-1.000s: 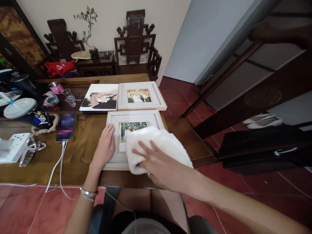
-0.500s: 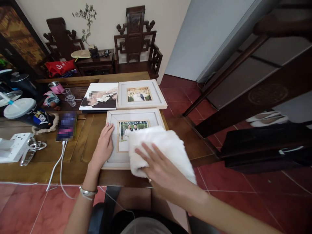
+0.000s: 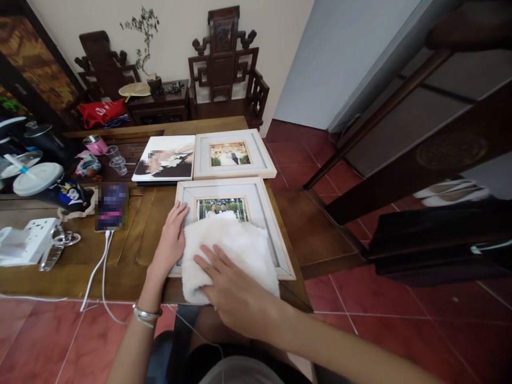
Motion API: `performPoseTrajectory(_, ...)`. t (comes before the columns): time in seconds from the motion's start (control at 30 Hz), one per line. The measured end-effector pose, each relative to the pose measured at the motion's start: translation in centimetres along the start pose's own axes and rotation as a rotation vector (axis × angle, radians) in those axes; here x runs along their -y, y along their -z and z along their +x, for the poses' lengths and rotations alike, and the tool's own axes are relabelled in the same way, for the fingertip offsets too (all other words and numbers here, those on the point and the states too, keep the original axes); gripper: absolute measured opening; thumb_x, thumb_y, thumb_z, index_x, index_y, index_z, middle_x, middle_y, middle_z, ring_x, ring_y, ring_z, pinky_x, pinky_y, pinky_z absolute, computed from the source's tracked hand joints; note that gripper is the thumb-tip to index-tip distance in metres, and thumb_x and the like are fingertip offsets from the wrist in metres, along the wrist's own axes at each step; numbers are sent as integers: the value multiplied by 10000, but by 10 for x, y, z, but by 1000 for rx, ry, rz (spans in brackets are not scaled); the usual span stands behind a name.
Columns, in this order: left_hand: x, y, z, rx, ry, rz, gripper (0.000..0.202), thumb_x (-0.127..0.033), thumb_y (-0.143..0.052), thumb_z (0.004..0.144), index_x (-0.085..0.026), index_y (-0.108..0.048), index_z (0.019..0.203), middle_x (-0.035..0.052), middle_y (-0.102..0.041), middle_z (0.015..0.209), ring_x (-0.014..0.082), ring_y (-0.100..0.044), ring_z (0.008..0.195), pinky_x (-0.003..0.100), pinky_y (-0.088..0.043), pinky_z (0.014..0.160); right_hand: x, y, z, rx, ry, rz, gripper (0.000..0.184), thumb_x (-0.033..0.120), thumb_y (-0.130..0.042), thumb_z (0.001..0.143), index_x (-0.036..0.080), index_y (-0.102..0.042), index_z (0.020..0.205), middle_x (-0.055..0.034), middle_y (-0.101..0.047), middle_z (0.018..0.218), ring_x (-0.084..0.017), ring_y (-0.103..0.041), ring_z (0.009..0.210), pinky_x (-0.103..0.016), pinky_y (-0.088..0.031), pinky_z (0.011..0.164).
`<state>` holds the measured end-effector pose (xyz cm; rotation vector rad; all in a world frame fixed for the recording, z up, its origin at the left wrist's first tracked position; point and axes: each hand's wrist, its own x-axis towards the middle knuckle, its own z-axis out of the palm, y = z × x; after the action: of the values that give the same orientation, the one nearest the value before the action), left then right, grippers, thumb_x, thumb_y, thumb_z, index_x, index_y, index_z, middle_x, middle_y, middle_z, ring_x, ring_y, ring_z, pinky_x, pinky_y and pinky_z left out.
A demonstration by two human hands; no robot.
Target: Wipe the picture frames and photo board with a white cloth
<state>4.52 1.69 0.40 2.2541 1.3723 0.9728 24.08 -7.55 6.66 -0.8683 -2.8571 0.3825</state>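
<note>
A pale wooden picture frame (image 3: 276, 234) lies flat at the table's front edge, with a photo of two people (image 3: 228, 205) in it. My left hand (image 3: 173, 234) grips its left side, fingers resting along the border. Under my right hand (image 3: 230, 285) is a folded white towel (image 3: 240, 237), held against the lower part of the frame with the fingers spread over it. The towel covers the bottom of the photo and the frame's lower left corner, and hangs slightly past the front edge.
Behind lie a second frame (image 3: 256, 168) and a white-edged photo panel (image 3: 164, 157). On the left are a phone (image 3: 112, 208) with white cables, a power strip (image 3: 34, 242), a lidded tumbler (image 3: 38, 178) and a pink mug (image 3: 95, 145). A dark wooden chair (image 3: 380, 176) stands right.
My right hand has slid the towel left and slightly toward me across the frame, uncovering its right side. My left hand stays at the left edge.
</note>
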Motion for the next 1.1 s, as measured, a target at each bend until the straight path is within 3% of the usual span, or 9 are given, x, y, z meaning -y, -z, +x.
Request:
performPoseTrajectory(0.2,-3,-1,0,-3,-17,12,471,-80,-328,922,-182,-500,1348,133,-469,1454,230,-301,1440,529,-273,1173,-12,7,-57,18,-182,-42,256,91,-603,758,107,-746,970,-230,-452,1446,-409,-278,1398,-580,-254,1146)
performPoseTrajectory(0.27,-4,-2,0,-5,-9,21,478,-70,-323,916,-179,-503,1346,135,-464,1457,234,-302,1439,532,-271,1174,-14,8,-63,25,-203,-55,267,105,-622,739,105,-747,975,-233,-451,1446,-425,-272,1396,-601,-239,1144)
performPoseTrajectory(0.4,-3,-3,1,-16,-9,38,481,-58,-318,906,-177,-516,1327,135,-477,1444,237,-315,1432,532,-276,1174,-7,7,-35,6,-109,-51,255,127,-594,791,145,-744,995,-192,-461,1453,-407,-269,1402,-585,-240,1148)
performPoseTrajectory(0.5,-2,-2,1,3,-24,53,472,-61,-312,910,-168,-516,1323,139,-483,1439,233,-307,1437,527,-281,1173,0,3,-11,-21,-38,-52,248,155,-544,852,133,-734,1010,-222,-479,1428,-405,-316,1383,-595,-249,1138)
performPoseTrajectory(0.57,-1,0,1,26,-35,66,474,-62,-315,911,-159,-508,1333,146,-477,1445,236,-291,1444,530,-281,1172,2,0,-12,-40,-51,-58,249,152,-527,862,128,-734,999,-234,-490,1413,-399,-340,1374,-599,-262,1132)
performPoseTrajectory(0.77,4,1,1,75,-62,90,494,-48,-336,889,-144,-520,1337,153,-482,1446,259,-269,1454,552,-282,1167,-7,-2,-87,-189,-318,-146,226,68,-616,684,159,-740,849,-207,-500,1414,-382,-305,1398,-583,-283,1139)
performPoseTrajectory(0.9,6,1,2,108,-80,99,533,-28,-358,856,-152,-519,1348,145,-475,1455,274,-250,1459,570,-283,1162,-26,8,-110,-128,-372,-171,258,75,-593,660,192,-732,844,-163,-503,1421,-339,-289,1414,-598,-226,1157)
performPoseTrajectory(1.1,6,2,2,108,-80,102,535,-24,-347,851,-149,-532,1337,149,-496,1435,274,-259,1457,564,-309,1151,-92,25,-67,-102,-420,-181,414,14,-488,695,150,-720,1009,-131,-486,1441,-294,-281,1422,-595,-214,1153)
